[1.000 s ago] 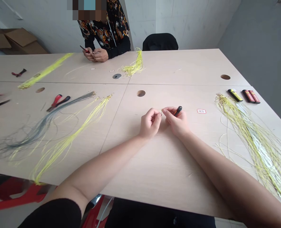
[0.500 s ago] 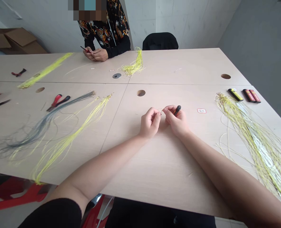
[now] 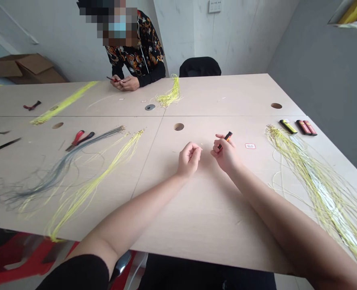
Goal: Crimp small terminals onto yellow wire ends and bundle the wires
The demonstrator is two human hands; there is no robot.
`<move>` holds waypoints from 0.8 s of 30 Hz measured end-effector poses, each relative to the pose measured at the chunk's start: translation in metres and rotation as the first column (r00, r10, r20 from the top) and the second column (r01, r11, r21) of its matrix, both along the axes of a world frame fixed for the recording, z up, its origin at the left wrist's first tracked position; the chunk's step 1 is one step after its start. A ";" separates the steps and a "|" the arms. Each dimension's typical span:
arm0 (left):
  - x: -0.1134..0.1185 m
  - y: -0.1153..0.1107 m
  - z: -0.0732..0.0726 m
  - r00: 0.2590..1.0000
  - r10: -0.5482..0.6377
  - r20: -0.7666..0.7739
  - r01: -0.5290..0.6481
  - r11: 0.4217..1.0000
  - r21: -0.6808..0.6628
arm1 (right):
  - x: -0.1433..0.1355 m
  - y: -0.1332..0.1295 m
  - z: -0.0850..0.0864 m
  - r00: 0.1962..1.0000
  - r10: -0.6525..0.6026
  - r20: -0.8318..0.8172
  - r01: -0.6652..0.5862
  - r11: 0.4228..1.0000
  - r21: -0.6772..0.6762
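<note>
My left hand (image 3: 189, 159) is closed in a pinch over the table, with a tiny gold-coloured end (image 3: 201, 144) showing at its fingertips. Most of that small piece is hidden by the fingers. Just to the right, my right hand (image 3: 225, 153) has curled fingers around a slim black stick-like object with a red-orange mark (image 3: 229, 136), tilted up to the right. Its exact kind does not show. A gap separates the two hands. Closest to the right hand lies a small white label with a red border (image 3: 250, 146).
Yellow cords (image 3: 302, 169) lie at right beside a yellow lighter (image 3: 288, 127) and red lighters (image 3: 306, 127). Grey cords (image 3: 66, 159), more yellow cords (image 3: 102, 169) and red-black pliers (image 3: 79, 139) lie left. Across the table, a person's hands (image 3: 126, 83) hold a tool. A cable hole (image 3: 178, 127) is ahead.
My right hand has drawn apart from the left, and its fingers have curled back. The left keeps its pinch. The whole view has tilted upward a little.
</note>
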State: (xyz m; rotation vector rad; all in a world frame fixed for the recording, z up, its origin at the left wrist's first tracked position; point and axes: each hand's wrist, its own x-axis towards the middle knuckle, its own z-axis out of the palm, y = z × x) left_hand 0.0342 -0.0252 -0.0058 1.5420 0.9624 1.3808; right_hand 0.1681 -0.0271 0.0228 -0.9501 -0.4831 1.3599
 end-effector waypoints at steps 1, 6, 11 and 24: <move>0.000 0.001 0.001 1.000 -0.008 0.017 0.008 1.000 -0.009 | 0.003 0.002 0.006 0.999 -0.025 -0.040 0.025 1.000 -0.011; 0.001 0.000 0.002 0.997 -0.046 0.066 0.047 0.999 -0.022 | 0.018 -0.005 0.055 0.998 0.037 -0.051 -0.032 0.995 0.090; -0.002 -0.007 0.000 0.993 -0.089 -0.073 0.101 0.978 0.182 | 0.033 -0.043 0.115 0.948 0.163 0.273 -0.252 0.909 0.331; 0.000 -0.023 0.009 0.966 0.009 -0.259 0.229 0.442 0.867 | 0.067 -0.100 0.180 0.857 -0.132 0.498 -0.192 0.816 0.546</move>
